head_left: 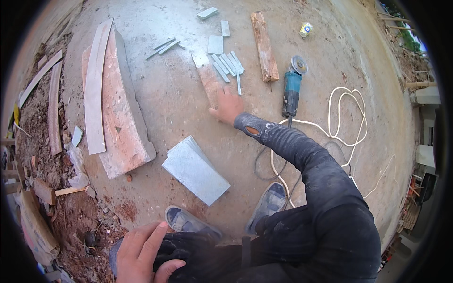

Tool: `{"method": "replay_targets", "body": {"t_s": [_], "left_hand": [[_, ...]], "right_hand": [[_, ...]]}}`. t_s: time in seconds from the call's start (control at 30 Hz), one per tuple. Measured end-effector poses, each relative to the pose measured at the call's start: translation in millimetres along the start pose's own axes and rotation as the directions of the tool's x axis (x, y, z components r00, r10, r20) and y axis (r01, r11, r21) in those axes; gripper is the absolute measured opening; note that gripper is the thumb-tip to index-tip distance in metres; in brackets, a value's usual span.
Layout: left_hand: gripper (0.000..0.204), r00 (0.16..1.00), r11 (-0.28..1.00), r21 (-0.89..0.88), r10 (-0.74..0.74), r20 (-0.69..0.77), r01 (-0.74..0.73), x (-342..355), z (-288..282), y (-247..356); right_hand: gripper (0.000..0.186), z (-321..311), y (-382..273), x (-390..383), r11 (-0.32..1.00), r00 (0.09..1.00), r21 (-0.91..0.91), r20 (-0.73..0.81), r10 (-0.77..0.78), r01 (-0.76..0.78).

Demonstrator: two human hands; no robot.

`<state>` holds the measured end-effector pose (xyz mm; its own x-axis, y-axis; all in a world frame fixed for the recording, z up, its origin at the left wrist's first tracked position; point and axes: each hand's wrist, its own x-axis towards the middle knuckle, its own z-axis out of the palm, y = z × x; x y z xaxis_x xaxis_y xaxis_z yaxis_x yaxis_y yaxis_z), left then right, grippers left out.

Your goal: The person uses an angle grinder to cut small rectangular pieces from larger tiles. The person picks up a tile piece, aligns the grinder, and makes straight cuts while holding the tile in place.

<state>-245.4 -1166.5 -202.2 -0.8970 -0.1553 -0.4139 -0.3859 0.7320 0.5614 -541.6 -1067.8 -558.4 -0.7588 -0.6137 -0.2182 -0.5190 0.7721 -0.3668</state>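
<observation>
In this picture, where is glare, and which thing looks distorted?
Head view: pale glare whitens the grey concrete floor near the top; head view: the long, flat beige board on the rough pinkish block looks bowed, probably by the fisheye lens.

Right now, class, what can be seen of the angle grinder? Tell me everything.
The angle grinder lies on the concrete floor, to the right of the wooden beam. Its long body looks plastic, teal toward the far end and dark toward the near one. A round disc sits at the far end, its flat face visible; a dark cord leaves the near end. Neither the left hand nor the right hand touches it.
</observation>
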Motion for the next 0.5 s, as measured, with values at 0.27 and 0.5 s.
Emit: {"method": "replay_targets", "body": {"t_s": [0.27, 0.5], "left_hand": [[0.06, 0.995, 0.996, 0.025, 0.083, 0.056, -0.084, 11, 2, 5], [0.06, 0.995, 0.995, 0.027, 0.094, -0.011, -0.094, 4, 5, 20]], "right_hand": [[0.087, 3, -9, -9, 0.998, 0.997, 0.061, -0.072, -0.003, 0.007], [0.088, 16, -3, -10, 0.997, 0.987, 0.062, -0.155, -0.032, 0.042]]}}
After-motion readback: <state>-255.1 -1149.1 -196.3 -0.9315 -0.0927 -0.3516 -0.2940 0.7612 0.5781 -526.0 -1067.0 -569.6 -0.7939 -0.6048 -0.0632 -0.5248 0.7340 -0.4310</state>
